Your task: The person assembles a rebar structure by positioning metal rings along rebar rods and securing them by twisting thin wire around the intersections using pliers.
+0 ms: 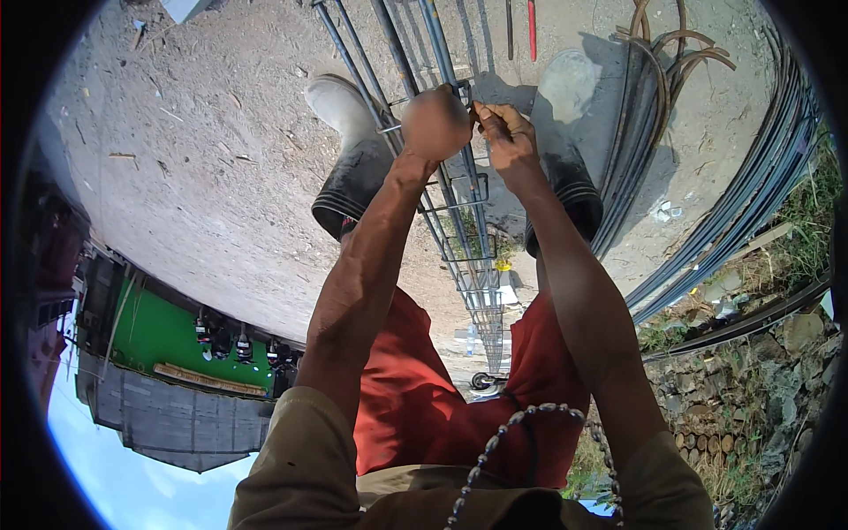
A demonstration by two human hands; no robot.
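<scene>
A long, narrow rebar cage (477, 190) of steel bars and square stirrups runs between my legs. My left hand (435, 124) is closed over its bars near a stirrup; a blur hides part of the fingers. Just to the right, my right hand (508, 137) pinches with thumb and fingers at the cage's right side. What it holds is too small to make out. My boots, the left one (349, 132) and the right one (565, 124), stand on either side of the cage.
On the ground lie a red rod (532, 31) and a dark rod (510, 31). Bent steel bars (636, 124) and a large bundle of curved rebar (751, 203) lie at the right. Beyond them is a stone wall (707, 380). A green-walled shelter (159, 327) shows at the left.
</scene>
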